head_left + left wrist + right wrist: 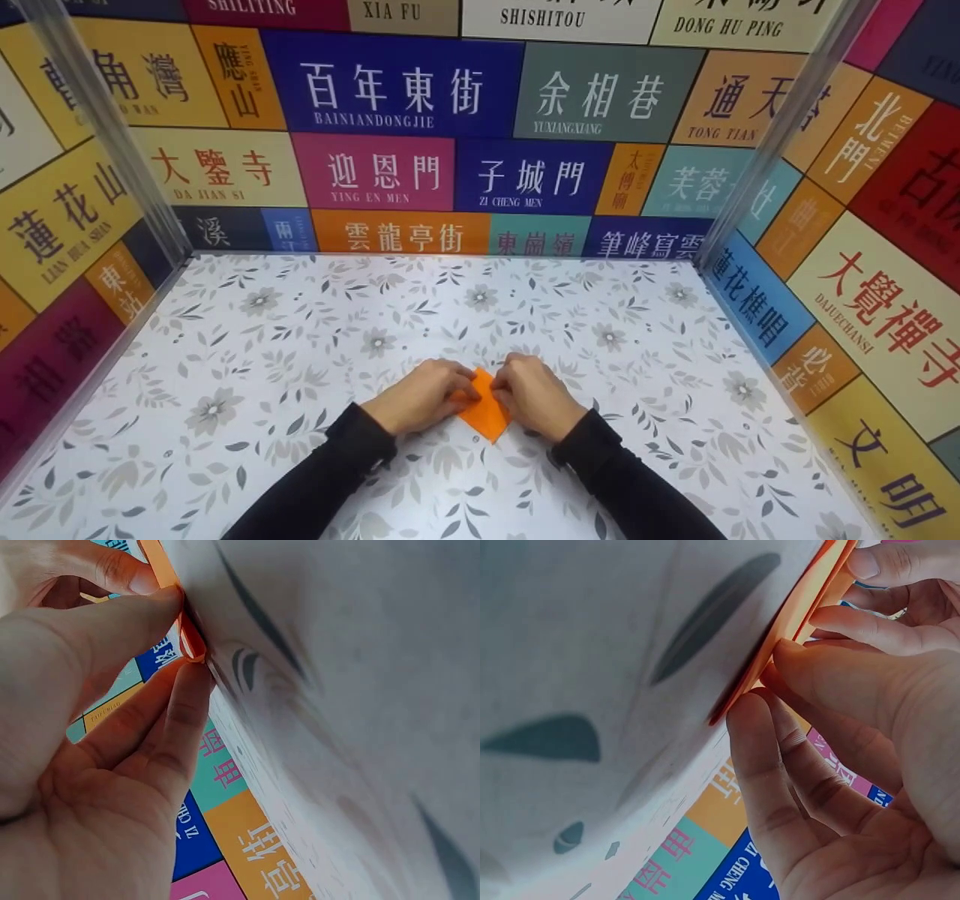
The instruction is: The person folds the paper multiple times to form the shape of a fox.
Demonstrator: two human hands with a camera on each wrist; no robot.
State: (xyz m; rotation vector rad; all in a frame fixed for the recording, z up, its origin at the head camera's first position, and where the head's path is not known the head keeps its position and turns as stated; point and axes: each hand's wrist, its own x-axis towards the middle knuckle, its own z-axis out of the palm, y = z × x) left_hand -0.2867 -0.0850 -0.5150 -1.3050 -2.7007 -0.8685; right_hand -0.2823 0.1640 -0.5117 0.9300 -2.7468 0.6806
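Observation:
A small piece of folded orange paper (484,417) lies on the flower-patterned tabletop, one corner pointing toward me. My left hand (426,394) holds its left side, and my right hand (541,396) holds the right side near the far corner. Up close in the left wrist view, the left thumb and fingertips pinch a curled edge of the orange paper (192,641). The right wrist view shows layered edges of the orange paper (780,622) between the right thumb and fingers. Parts of the paper are hidden behind both hands.
The white tabletop (262,360) carries grey flowers and leaves. Panels with coloured blocks of Chinese characters form a back wall (390,90) and side walls. Clear corner strips (780,127) join the walls. Black sleeves (315,472) cover both forearms.

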